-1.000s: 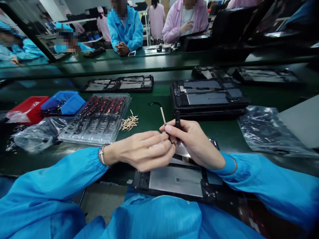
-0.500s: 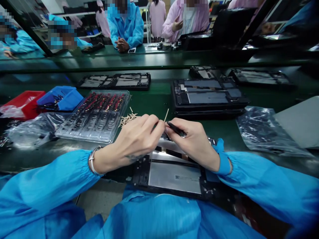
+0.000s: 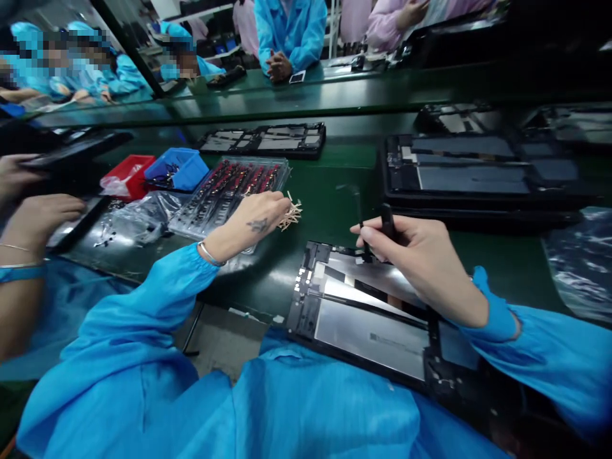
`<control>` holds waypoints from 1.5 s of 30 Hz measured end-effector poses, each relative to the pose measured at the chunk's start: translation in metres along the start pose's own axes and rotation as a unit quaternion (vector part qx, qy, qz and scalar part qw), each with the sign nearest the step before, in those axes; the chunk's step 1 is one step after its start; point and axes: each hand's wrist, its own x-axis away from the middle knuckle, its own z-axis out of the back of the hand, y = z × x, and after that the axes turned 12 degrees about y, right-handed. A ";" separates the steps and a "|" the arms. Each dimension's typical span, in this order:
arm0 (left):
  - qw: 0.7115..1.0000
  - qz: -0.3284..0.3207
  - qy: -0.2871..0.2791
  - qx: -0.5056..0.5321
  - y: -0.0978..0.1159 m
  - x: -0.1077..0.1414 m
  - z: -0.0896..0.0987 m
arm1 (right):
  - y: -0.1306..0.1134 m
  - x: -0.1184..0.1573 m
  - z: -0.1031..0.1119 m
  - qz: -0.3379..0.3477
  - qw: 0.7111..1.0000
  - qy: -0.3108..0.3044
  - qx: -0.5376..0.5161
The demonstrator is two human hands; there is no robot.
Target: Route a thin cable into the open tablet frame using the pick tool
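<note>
My left hand reaches to a small pile of thin beige strips, its thumb and fingers pinched at the pile's edge. Whether a strip is between the fingertips is hidden. My right hand is closed around black tweezers above an opened tablet. Beside its fingertips, a thin dark strip stands up with a blurred, bent upper end. The tablet lies tilted at the bench's near edge, its silver battery and dark ribbon cables exposed. My right hand and wrist cover its upper right part.
Left of the pile is a clear plastic tray of small parts, with a blue bin, red bin and plastic bag beyond. Stacked opened tablets stand at right. A co-worker's hands work at far left.
My left hand has left my right hand's fingertips and moved left to the beige strips. My right hand still holds the tweezers above the tablet. The view has turned left.
</note>
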 end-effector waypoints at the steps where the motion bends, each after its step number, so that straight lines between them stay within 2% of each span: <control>1: 0.999 -0.010 -0.031 0.001 -0.003 0.001 -0.002 | 0.001 0.000 -0.001 -0.007 1.000 -0.001 -0.006; 3: 0.997 -0.032 -0.072 0.008 -0.003 0.000 0.000 | 0.002 0.000 -0.002 -0.023 1.000 -0.003 -0.018; 5: 0.996 -0.038 -0.077 -0.004 -0.001 -0.001 0.006 | 0.002 0.001 -0.003 -0.039 0.999 -0.005 -0.033; 9: 0.998 -0.030 -0.038 -0.043 0.005 -0.004 0.012 | 0.001 0.001 -0.004 -0.066 0.996 -0.009 -0.058; 15: 1.000 -0.023 -0.012 -0.003 -0.001 -0.011 -0.003 | 0.002 0.002 -0.005 -0.086 0.994 -0.019 -0.064; 17: 0.999 0.001 0.025 0.046 0.003 -0.014 -0.006 | 0.001 0.002 -0.006 -0.097 0.992 -0.022 -0.076; 18: 0.993 0.014 0.051 0.106 0.008 -0.015 -0.006 | 0.001 0.003 -0.007 -0.104 0.990 -0.026 -0.087; 19: 0.978 0.028 0.075 0.194 0.017 -0.018 -0.006 | 0.001 0.004 -0.008 -0.112 0.988 -0.031 -0.100; 20: 0.949 0.044 0.089 0.301 0.028 -0.021 -0.004 | 0.000 0.005 -0.010 -0.120 0.986 -0.035 -0.113; 21: 0.905 0.065 0.088 0.411 0.040 -0.024 -0.003 | 0.000 0.006 -0.011 -0.127 0.983 -0.038 -0.125; 23: 0.800 0.118 0.055 0.585 0.064 -0.032 0.002 | 0.000 0.008 -0.013 -0.140 0.980 -0.041 -0.136; 24: 0.757 0.145 0.040 0.636 0.074 -0.036 0.005 | 0.000 0.008 -0.013 -0.138 0.980 -0.041 -0.136; 25: 0.727 0.164 0.032 0.666 0.081 -0.040 0.008 | 0.000 0.008 -0.012 -0.127 0.983 -0.037 -0.130; 26: 0.715 0.173 0.033 0.676 0.084 -0.044 0.011 | 0.001 0.006 -0.010 -0.107 0.987 -0.030 -0.117; 27: 0.719 0.168 0.038 0.673 0.085 -0.048 0.015 | 0.000 0.004 -0.007 -0.078 0.992 -0.019 -0.099; 28: 0.736 0.153 0.036 0.659 0.083 -0.052 0.018 | 0.000 0.002 -0.003 -0.046 0.996 -0.005 -0.081; 31: 0.807 0.076 -0.026 0.585 0.069 -0.061 0.027 | -0.004 -0.005 0.007 0.034 0.999 0.021 -0.036; 34: 0.851 0.012 -0.111 0.513 0.061 -0.065 0.033 | -0.007 -0.006 0.011 0.078 0.997 0.017 -0.016; 35: 0.862 -0.005 -0.127 0.490 0.060 -0.066 0.034 | -0.008 -0.005 0.011 0.089 0.996 0.020 -0.012; 37: 0.884 -0.042 -0.121 0.450 0.060 -0.066 0.035 | -0.010 -0.003 0.011 0.100 0.994 0.036 -0.011; 39: 0.903 -0.078 -0.064 0.418 0.062 -0.063 0.034 | -0.012 -0.003 0.010 0.089 0.995 0.050 -0.016; 42: 0.926 -0.116 0.130 0.335 0.067 -0.056 0.034 | -0.014 -0.004 0.011 0.054 0.996 0.056 -0.041; 44: 0.925 -0.151 0.267 0.225 0.073 -0.051 0.036 | -0.015 -0.004 0.011 0.037 0.996 0.054 -0.055; 45: 0.918 -0.172 0.316 0.166 0.076 -0.050 0.037 | -0.015 -0.004 0.011 0.035 0.996 0.054 -0.060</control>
